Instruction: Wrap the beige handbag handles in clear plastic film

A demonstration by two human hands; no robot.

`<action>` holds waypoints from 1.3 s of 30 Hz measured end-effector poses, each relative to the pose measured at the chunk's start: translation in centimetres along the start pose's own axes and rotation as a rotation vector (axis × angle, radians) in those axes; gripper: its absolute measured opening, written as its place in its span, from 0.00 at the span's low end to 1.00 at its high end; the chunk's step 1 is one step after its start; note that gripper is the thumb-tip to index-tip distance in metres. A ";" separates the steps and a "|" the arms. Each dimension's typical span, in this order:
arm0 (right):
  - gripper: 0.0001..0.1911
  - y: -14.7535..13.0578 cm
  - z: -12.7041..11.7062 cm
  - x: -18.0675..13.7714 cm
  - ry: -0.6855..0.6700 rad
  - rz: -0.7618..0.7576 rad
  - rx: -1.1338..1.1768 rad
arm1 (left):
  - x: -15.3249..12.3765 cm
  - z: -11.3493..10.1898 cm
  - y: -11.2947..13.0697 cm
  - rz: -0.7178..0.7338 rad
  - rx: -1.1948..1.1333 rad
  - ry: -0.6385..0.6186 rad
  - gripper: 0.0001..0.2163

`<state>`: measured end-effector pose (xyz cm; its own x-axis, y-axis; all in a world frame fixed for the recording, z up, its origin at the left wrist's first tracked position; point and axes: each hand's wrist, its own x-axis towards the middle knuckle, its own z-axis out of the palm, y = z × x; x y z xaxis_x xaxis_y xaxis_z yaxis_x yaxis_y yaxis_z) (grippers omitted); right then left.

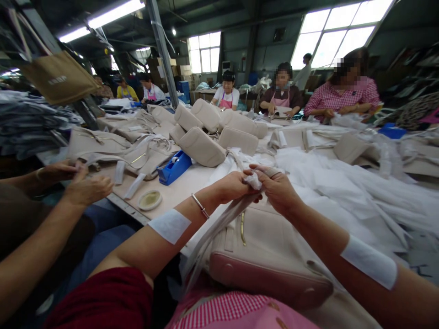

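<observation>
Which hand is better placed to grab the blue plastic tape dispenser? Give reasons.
Left, probably. Both hands pinch white wrapping paper, but the left hand is nearer the blue plastic tape dispenser; the right hand would cross over it.

paper wrap (253,180): white, crumpled round strap (219,222), right of blue tape dispenser (174,167)
handbag (267,256): beige, lying flat, below-right of dispenser

Tape dispenser (174,167) left of handbag (270,256)

Pale lettering on hanging tan bag (60,77), too blurred to read, nothing legible
</observation>
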<state>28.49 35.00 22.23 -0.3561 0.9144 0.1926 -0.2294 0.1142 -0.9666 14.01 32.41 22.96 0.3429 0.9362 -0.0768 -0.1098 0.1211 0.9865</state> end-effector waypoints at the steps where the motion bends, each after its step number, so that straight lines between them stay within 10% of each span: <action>1: 0.24 0.2 0.0 0.0 0.004 0.006 0.036 | -0.5 -0.3 0.2 -0.035 -0.007 -0.052 0.12; 12: 0.18 1.2 -1.9 1.8 0.182 0.511 0.445 | -3.8 -2.1 -0.7 -0.183 0.377 0.065 0.21; 31: 0.16 3.6 -1.9 -0.6 0.001 0.452 0.295 | 1.3 1.1 -2.1 -0.142 0.375 0.125 0.16; 39: 0.10 3.0 -3.3 1.4 0.209 0.251 0.251 | -2.0 -2.2 -1.3 -0.275 0.204 -0.155 0.29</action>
<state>30.27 37.95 19.02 -0.2429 0.9641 -0.1074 -0.3816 -0.1968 -0.9031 11.43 31.14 21.53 0.4723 0.8150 -0.3356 0.1886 0.2785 0.9417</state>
